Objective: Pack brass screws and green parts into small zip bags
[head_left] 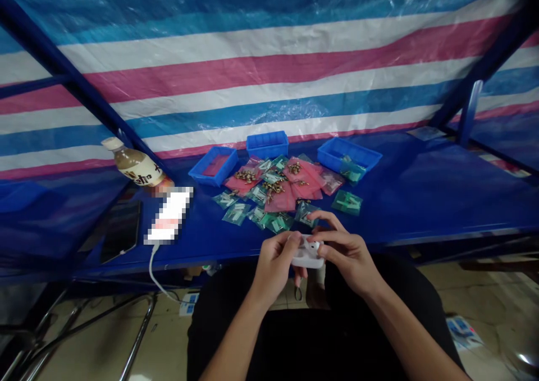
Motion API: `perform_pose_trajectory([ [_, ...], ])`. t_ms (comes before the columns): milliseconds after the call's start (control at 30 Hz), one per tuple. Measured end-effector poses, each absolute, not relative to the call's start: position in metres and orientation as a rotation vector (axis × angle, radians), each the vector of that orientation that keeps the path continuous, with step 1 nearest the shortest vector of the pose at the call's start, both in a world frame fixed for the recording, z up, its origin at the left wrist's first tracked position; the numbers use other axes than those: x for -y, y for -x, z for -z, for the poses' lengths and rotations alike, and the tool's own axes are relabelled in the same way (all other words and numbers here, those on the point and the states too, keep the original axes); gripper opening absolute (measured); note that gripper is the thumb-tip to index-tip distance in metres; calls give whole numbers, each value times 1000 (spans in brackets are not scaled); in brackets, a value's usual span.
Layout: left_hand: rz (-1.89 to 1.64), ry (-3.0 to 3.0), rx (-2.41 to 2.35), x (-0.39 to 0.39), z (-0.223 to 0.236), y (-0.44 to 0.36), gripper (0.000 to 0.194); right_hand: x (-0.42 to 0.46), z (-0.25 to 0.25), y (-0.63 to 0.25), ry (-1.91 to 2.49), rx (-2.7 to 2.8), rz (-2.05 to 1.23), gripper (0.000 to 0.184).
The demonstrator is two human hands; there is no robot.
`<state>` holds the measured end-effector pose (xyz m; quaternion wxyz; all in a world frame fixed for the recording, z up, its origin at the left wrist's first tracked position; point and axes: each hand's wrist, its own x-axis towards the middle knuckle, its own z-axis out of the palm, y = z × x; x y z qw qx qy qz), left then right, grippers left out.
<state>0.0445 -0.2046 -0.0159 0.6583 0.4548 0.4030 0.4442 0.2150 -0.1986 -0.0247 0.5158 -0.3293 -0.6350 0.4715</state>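
A white earbud case (308,262) is held over my lap at the table's front edge. My left hand (275,256) wraps round its left side, the thumb lying on top. A white earbud (313,246) shows at the case's right side. The thumb and index finger of my right hand (346,252) pinch this earbud, while another finger is raised. Whether the earbud still touches the case I cannot tell. Just beyond my hands lie small clear bags of green and white parts (278,222) and pink bags (281,198) with brass-coloured fittings (273,188) on them.
Three blue bins, a left one (213,166), a middle one (266,145) and a right one (348,155), stand behind the bags. To the left are a drink bottle (137,166), a dark phone (122,229) and a blurred-out device (170,215) with a white cable (155,273). Striped sheeting (269,72) hangs behind.
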Motion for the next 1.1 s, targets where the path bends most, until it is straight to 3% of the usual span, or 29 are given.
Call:
perform_pose_trajectory([
  [233,-962,-973,-861,205,13,-44,42,198,13,-231,742,1785,-1087,14],
  [467,-1066,-943,-820,202,9,-42,38,197,22,-227,714,1529,-1162,43],
  [700,-1096,-938,-799,201,10,-38,37,198,21,-224,965,1687,-963,19],
  [867,-1076,-953,-797,202,7,-36,39,200,23,-222,1035,1729,-716,15],
  [1100,-1056,-970,-860,204,9,-40,46,200,29,-218,1076,1725,-641,13],
])
